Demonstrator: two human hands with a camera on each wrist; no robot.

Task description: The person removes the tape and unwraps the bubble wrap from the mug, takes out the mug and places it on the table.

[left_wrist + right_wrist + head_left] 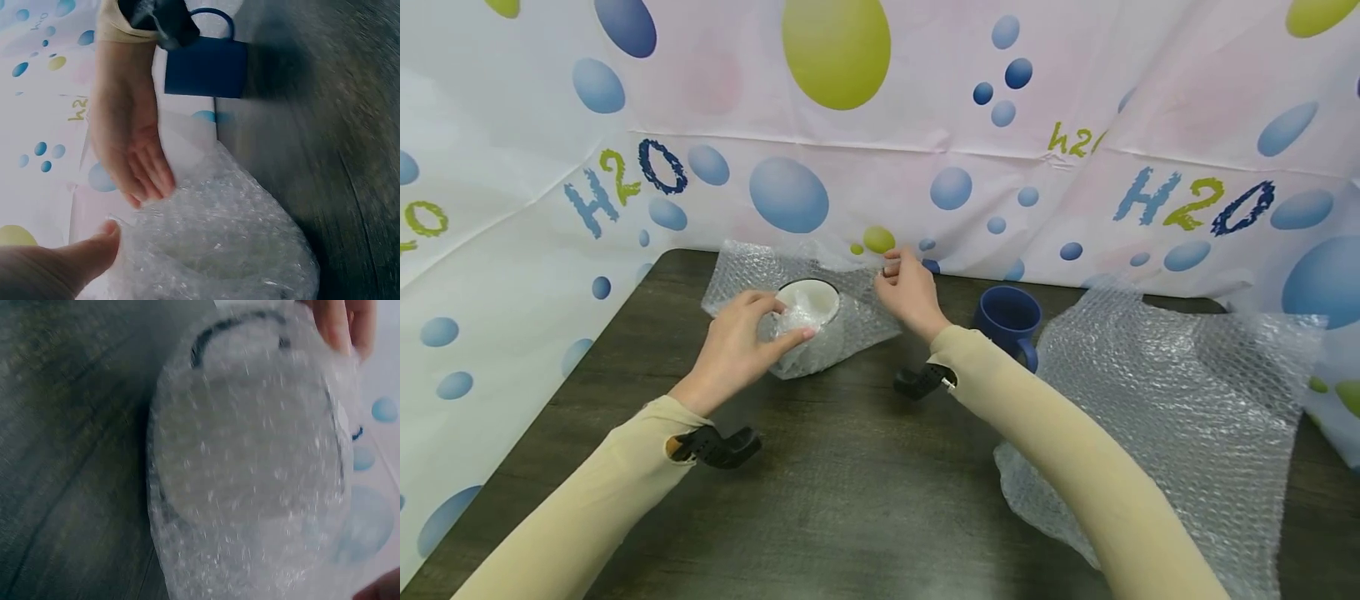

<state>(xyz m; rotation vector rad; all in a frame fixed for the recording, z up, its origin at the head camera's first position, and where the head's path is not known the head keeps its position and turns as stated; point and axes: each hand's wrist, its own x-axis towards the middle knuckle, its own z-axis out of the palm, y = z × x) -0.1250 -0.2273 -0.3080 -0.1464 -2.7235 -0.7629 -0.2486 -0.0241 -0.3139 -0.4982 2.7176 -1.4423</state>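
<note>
A white mug (822,298) with a dark rim stands upright on a sheet of bubble wrap (752,262), part of which is folded over its front and into its mouth. At the mug's left side my left hand (741,342) holds the folded wrap, thumb in front and fingers at the rim. My right hand (912,292) is behind and right of the mug, its fingertips pinching the sheet's far edge. In the right wrist view, the mug's dark-edged handle (240,325) shows through the wrap.
A blue mug (1009,312) stands right of my right hand, its handle toward me. Another large bubble wrap sheet (1180,417) covers the right side of the dark table (850,500), partly under my right forearm. A patterned curtain (880,200) hangs behind the table.
</note>
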